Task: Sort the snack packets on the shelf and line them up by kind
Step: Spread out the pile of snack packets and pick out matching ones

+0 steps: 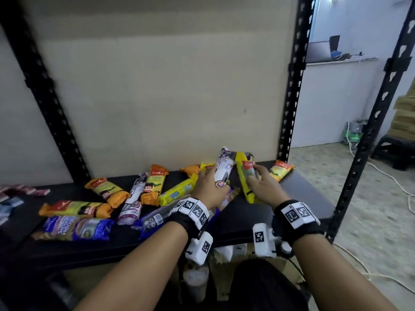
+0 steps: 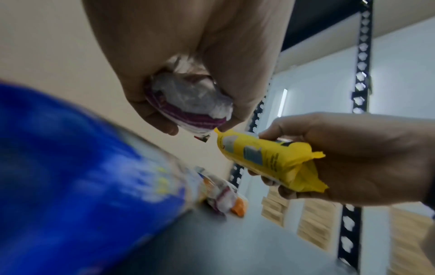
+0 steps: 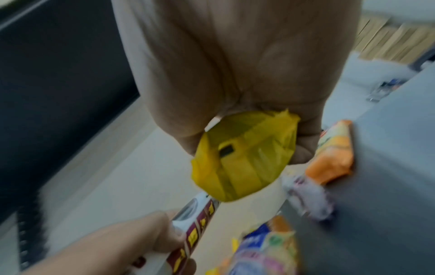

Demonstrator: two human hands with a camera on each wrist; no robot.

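Observation:
My left hand [image 1: 210,187] grips a white-and-purple packet [image 1: 224,169], lifted off the black shelf [image 1: 269,212] and tilted upward; its crimped end [image 2: 188,104] shows inside the curled fingers. Beside it my right hand [image 1: 262,182] holds a yellow packet [image 1: 246,176], also raised, its yellow end [image 3: 242,158] poking out below the fist. On the shelf to the left lie several loose packets: orange-and-yellow ones [image 1: 105,191], another white-and-purple one [image 1: 132,200], a yellow one [image 1: 175,194] and a blue one [image 1: 74,227].
An orange-and-yellow packet [image 1: 281,169] lies at the shelf's back right corner. Black perforated uprights [image 1: 292,86] frame the shelf, with a beige back panel behind. Small red and blue packets [image 1: 13,198] sit at the far left. Cables run across the floor [image 1: 381,187] on the right.

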